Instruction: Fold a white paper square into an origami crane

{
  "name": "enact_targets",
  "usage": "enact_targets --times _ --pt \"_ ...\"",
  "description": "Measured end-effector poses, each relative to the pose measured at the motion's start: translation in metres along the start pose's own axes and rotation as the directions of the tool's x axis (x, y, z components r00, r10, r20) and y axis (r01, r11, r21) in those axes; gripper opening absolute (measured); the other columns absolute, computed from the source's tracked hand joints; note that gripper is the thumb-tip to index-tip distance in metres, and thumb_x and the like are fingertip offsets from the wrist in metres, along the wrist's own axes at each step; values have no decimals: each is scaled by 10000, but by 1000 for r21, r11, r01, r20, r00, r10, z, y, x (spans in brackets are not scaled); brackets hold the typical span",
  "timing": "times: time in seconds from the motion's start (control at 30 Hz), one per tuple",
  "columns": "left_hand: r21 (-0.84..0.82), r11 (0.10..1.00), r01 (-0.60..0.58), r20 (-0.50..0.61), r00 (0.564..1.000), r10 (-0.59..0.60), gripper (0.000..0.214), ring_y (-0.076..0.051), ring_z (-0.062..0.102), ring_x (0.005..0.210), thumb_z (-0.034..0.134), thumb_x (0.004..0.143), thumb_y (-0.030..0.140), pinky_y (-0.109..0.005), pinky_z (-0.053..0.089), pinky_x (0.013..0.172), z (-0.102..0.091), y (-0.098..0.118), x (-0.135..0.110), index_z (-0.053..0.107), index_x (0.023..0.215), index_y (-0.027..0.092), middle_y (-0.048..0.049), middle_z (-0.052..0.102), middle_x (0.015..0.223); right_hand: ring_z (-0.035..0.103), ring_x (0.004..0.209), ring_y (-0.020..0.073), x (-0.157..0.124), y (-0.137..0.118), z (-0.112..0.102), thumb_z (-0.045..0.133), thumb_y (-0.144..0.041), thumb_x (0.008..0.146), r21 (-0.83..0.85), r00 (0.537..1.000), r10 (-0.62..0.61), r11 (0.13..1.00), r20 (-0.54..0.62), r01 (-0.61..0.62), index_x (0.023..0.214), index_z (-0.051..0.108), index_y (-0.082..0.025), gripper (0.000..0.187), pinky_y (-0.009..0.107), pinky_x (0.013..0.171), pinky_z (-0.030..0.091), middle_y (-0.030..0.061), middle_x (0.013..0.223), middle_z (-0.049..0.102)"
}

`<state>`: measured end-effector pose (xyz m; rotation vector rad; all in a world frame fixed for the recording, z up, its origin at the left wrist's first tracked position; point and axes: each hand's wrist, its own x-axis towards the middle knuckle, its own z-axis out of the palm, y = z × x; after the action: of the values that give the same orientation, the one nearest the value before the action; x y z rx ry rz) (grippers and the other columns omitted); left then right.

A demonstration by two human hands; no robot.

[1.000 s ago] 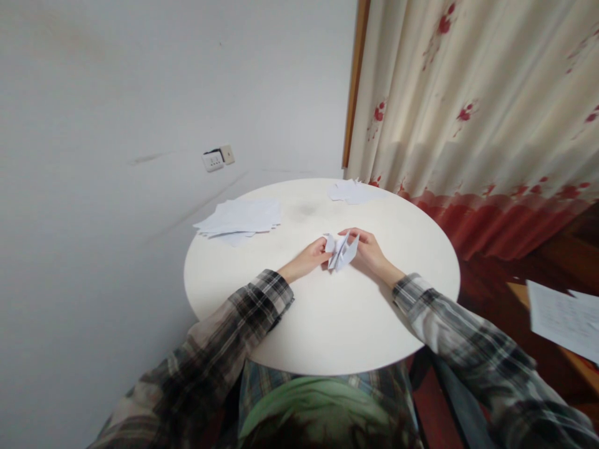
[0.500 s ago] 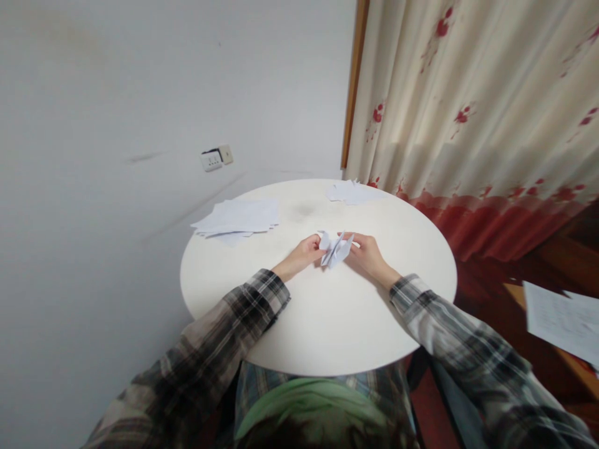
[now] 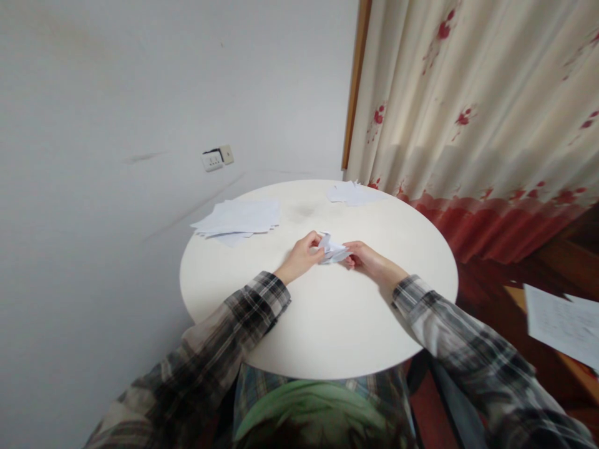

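A small piece of folded white paper is held between my two hands, over the middle of the round white table. My left hand pinches its left side with thumb and fingers. On the right, my right hand grips the other end, with the fingertips partly under the paper. Some folds stand up near the left thumb, while the right part lies flatter. The exact folded shape is too small to make out.
A stack of white paper sheets lies at the table's back left. More white paper pieces are at the back right. Behind stand the wall with a socket and a flowered curtain. Printed sheets lie off to the right, beyond the table.
The folded paper's upright flaps on the right have come down, so it looks flatter. My right hand has moved slightly down and turned, its fingers now closed on the paper's right end.
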<state>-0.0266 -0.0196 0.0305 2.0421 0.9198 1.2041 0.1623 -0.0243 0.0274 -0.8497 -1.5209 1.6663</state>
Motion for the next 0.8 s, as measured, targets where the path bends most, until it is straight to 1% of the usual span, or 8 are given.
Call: enact_targets --times 0.13,0.27,0.37,0.43,0.5,0.6,0.7,0.8 --pt "-2 999 -41 -7 999 41 64 -106 513 734 530 726 151 -241 422 725 2 0 1 489 774 153 6 530 767 282 405 39 -4 -7 -8 475 -158 713 203 963 145 960 226 -192 540 392 -152 191 169 401 228 -63 481 321" --pt "7 999 -32 5 999 32 132 -115 547 776 531 729 140 -248 436 746 2 6 0 527 862 144 -22 585 836 202 380 16 -3 -9 -15 424 -114 763 386 876 238 827 419 -409 543 325 -157 245 113 365 226 -77 487 252" --pt "21 1000 3 38 999 -4 142 -117 568 781 523 745 144 -243 438 745 2 13 -2 550 884 138 -40 626 877 167 362 11 -4 -8 -17 384 -114 806 423 799 247 742 548 -519 545 276 -171 288 83 350 246 -87 474 212" --pt "29 1000 2 49 999 -3 131 -116 572 769 521 748 144 -241 438 737 1 16 -3 558 873 136 -41 639 870 156 353 15 -4 -7 -17 359 -133 831 424 761 252 707 597 -566 549 254 -181 305 79 339 261 -90 460 198" --pt "42 999 -11 49 999 9 111 -118 569 756 524 746 147 -244 436 731 1 16 -3 561 850 136 -35 640 838 141 345 19 -5 -8 -17 345 -144 842 426 752 269 688 602 -587 552 245 -188 310 83 327 266 -93 446 191" --pt "27 1000 -11 43 999 10 107 -125 567 763 536 738 159 -248 436 727 2 15 -3 554 841 135 -37 631 829 120 342 26 -6 -11 -15 338 -143 845 445 782 325 678 532 -585 555 262 -190 304 91 312 247 -92 437 192" --pt "-63 998 31 66 997 -26 152 -128 570 788 551 735 176 -243 439 728 3 14 -3 540 881 135 -50 628 874 117 343 35 -8 -14 -13 349 -138 840 463 811 380 677 446 -572 554 284 -192 298 101 305 219 -90 435 197" --pt "-178 979 99 126 989 -77 217 -128 572 789 573 735 216 -234 441 712 5 13 -4 552 936 137 -56 627 912 128 337 36 -8 -13 -14 385 -131 820 470 806 397 663 439 -582 537 276 -194 310 109 306 210 -90 424 204"
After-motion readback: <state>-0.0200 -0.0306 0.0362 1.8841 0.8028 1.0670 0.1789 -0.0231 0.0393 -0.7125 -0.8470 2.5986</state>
